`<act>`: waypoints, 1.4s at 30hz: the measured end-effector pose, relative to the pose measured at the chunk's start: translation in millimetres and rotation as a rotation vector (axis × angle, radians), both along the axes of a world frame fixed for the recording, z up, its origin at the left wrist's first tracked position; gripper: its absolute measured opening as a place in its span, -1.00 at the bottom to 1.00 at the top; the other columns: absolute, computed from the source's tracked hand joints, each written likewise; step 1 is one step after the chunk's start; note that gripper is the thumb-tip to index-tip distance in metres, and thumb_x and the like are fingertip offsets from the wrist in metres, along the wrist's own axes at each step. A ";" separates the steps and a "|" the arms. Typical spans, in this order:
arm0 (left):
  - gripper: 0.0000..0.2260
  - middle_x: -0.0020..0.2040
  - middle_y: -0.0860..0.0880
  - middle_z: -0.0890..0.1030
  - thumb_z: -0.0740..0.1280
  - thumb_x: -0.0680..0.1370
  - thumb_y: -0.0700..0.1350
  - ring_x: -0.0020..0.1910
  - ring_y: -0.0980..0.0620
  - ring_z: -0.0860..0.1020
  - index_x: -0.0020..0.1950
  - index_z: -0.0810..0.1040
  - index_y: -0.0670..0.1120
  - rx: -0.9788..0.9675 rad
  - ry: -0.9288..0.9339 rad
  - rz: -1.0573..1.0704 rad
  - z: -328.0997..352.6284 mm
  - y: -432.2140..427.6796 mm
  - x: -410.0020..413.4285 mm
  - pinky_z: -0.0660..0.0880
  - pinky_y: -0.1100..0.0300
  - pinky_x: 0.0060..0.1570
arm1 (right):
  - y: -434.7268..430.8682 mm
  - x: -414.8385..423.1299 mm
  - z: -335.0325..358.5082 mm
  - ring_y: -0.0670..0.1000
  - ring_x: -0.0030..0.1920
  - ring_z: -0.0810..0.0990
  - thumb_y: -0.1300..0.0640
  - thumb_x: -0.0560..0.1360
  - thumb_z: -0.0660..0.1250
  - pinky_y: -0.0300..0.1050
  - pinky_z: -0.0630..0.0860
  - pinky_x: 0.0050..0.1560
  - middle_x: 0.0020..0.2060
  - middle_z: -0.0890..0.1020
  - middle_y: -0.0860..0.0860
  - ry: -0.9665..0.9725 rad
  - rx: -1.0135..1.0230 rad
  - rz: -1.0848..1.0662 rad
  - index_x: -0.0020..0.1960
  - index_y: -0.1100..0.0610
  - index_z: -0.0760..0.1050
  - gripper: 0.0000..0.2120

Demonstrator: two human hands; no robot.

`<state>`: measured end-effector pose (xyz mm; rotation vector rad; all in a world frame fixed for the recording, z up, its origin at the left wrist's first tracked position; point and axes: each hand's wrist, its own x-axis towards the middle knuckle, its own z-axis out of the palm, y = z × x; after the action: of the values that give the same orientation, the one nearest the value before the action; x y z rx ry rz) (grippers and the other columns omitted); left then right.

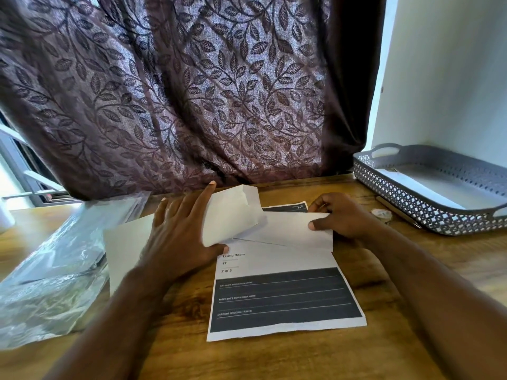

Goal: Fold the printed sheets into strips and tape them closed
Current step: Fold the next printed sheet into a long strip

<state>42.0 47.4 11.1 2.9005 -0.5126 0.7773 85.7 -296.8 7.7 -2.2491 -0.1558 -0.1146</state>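
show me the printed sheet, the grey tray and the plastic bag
printed sheet [285,297], head view, on its dark printed block
grey tray [397,198], head view, on its near perforated wall
plastic bag [55,270], head view, on its crinkled middle

Two hands, at least three sheets sharing one table

One left hand [178,237] and one right hand [343,215] are working over one brown wooden table [274,357], where at least three papers are showing: one white printed sheet with a black form block [282,300], one plain white sheet [126,242] and one dark-headed sheet corner [286,207]. One grey perforated plastic tray [411,204], one small clear tape roll [382,214] and one thin pen-like stick [397,212] are lying alongside. One purple leaf-patterned curtain [192,91] is hanging behind. The crumpled clear plastic bags [55,270] are blurring together, so their number cannot be told.
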 end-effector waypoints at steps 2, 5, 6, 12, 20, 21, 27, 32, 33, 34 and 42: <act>0.16 0.53 -0.08 0.32 0.40 0.23 0.48 0.44 -0.21 0.33 0.65 -0.09 0.07 -0.006 -0.002 -0.003 0.2 2.0 -0.1 0.14 -0.38 0.47 | -3.6 -1.4 2.3 0.11 -0.03 0.67 0.23 0.43 0.55 0.12 0.62 0.01 -0.11 0.69 0.05 -0.075 0.141 -0.062 -0.08 0.11 0.63 -0.87; 0.17 0.52 -0.08 0.32 0.39 0.23 0.50 0.45 -0.20 0.31 0.65 -0.11 0.08 -0.013 -0.005 0.009 1.5 4.6 -0.8 0.12 -0.37 0.48 | -12.6 -1.4 8.5 0.15 0.00 0.65 0.20 0.52 0.47 0.14 0.63 -0.02 -0.07 0.66 0.07 -0.217 0.348 -0.220 -0.01 0.09 0.61 -0.93; 0.18 0.52 -0.08 0.31 0.38 0.23 0.50 0.45 -0.20 0.30 0.65 -0.12 0.08 -0.014 -0.004 0.011 1.8 4.9 -1.0 0.12 -0.37 0.48 | -15.6 -1.8 10.5 0.15 0.01 0.65 0.19 0.54 0.45 0.16 0.66 -0.07 -0.03 0.65 0.09 -0.257 0.437 -0.255 -0.01 0.06 0.61 -0.93; 0.18 0.51 -0.07 0.33 0.36 0.23 0.52 0.44 -0.18 0.30 0.65 -0.12 0.07 -0.009 -0.023 0.022 2.8 7.2 -0.8 0.13 -0.36 0.48 | -21.3 -7.6 23.4 0.14 0.09 0.66 0.12 0.56 0.42 0.13 0.68 -0.03 0.04 0.67 0.06 -0.422 0.721 -0.356 0.09 0.03 0.62 -0.89; 0.17 0.49 -0.06 0.34 0.32 0.22 0.54 0.42 -0.19 0.33 0.66 -0.12 0.08 -0.011 -0.061 0.013 1.2 7.9 2.2 0.16 -0.37 0.46 | -7.1 -17.5 26.8 -0.27 -0.19 0.64 0.15 0.54 0.45 -0.35 0.52 -0.45 -0.09 0.68 -0.03 -0.502 0.491 -0.191 -0.06 -0.07 0.61 -0.89; 0.17 0.49 -0.05 0.33 0.32 0.22 0.54 0.42 -0.18 0.32 0.66 -0.10 0.08 0.000 -0.068 0.005 0.8 7.4 2.4 0.16 -0.38 0.46 | -4.2 -18.7 27.0 -0.24 -0.17 0.65 0.15 0.55 0.44 -0.32 0.52 -0.47 -0.10 0.67 -0.05 -0.492 0.473 -0.170 -0.06 -0.09 0.60 -0.87; 0.16 0.48 0.02 0.27 0.30 0.24 0.55 0.43 -0.12 0.28 0.66 -0.10 0.09 0.023 -0.088 -0.069 0.2 -2.5 -0.6 0.14 -0.36 0.48 | 15.5 -25.2 25.5 -0.08 -0.20 0.63 0.12 0.65 0.28 -0.11 0.55 -0.43 -0.17 0.61 0.09 -0.360 0.489 -0.064 -0.01 0.12 0.57 -0.87; 0.12 0.52 0.02 0.27 0.33 0.28 0.52 0.48 -0.10 0.26 0.66 -0.08 0.09 0.061 -0.091 -0.165 -4.1 -22.5 -6.9 0.11 -0.30 0.52 | 42.9 -33.7 19.8 0.00 -0.21 0.67 0.15 0.59 0.40 -0.07 0.57 -0.51 -0.14 0.63 0.05 -0.368 0.391 -0.022 -0.02 0.08 0.55 -0.96; 0.11 0.52 0.02 0.27 0.33 0.28 0.51 0.48 -0.09 0.26 0.66 -0.06 0.08 0.068 -0.093 -0.180 -4.7 -25.6 -7.2 0.12 -0.30 0.52 | 47.2 -34.7 18.7 -0.03 -0.19 0.67 0.14 0.55 0.44 -0.12 0.58 -0.48 -0.13 0.66 -0.01 -0.386 0.346 -0.029 -0.02 0.03 0.55 -0.93; 0.09 0.52 0.02 0.28 0.34 0.29 0.50 0.48 -0.09 0.27 0.66 -0.05 0.07 0.073 -0.097 -0.192 -4.8 -28.0 -7.1 0.14 -0.29 0.51 | 51.2 -35.6 18.7 -0.09 -0.17 0.67 0.13 0.53 0.47 -0.20 0.58 -0.44 -0.12 0.68 -0.08 -0.397 0.323 -0.026 -0.02 -0.02 0.56 -0.89; 0.02 0.46 0.03 0.32 0.31 0.31 0.49 0.42 -0.08 0.32 0.64 0.05 0.07 0.024 -0.149 -0.126 0.1 -15.9 -5.5 0.10 -0.38 0.49 | 48.1 -39.1 24.1 -0.12 -0.32 0.65 0.25 0.53 0.45 -0.37 0.45 -0.48 -0.18 0.72 0.05 -0.317 0.473 0.015 0.08 0.16 0.57 -0.86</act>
<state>36.5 31.5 11.2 2.8121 -0.7163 0.9792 46.6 -248.7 31.9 -1.7458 -0.2836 -0.4528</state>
